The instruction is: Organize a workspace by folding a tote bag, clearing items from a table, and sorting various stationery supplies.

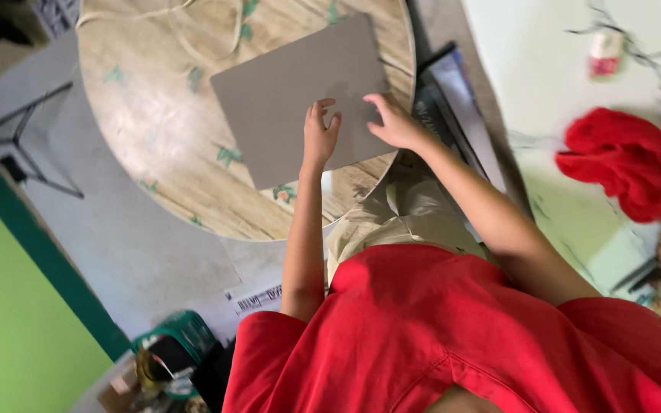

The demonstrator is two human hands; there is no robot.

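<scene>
Both hands rest on a closed grey laptop [300, 99] lying flat on the round wooden table [154, 130], the left hand [320, 136] and right hand [393, 122] with fingers spread on its lid, gripping nothing, the lid not yet lifted.

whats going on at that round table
A person in a red top has both hands on a closed grey laptop lying flat on a round wooden table. The left hand rests on the lid near its front edge, and the right hand presses spread fingers on the lid's near right corner. The lid looks shut. Off to the right, a red cloth lies on a pale surface.
</scene>
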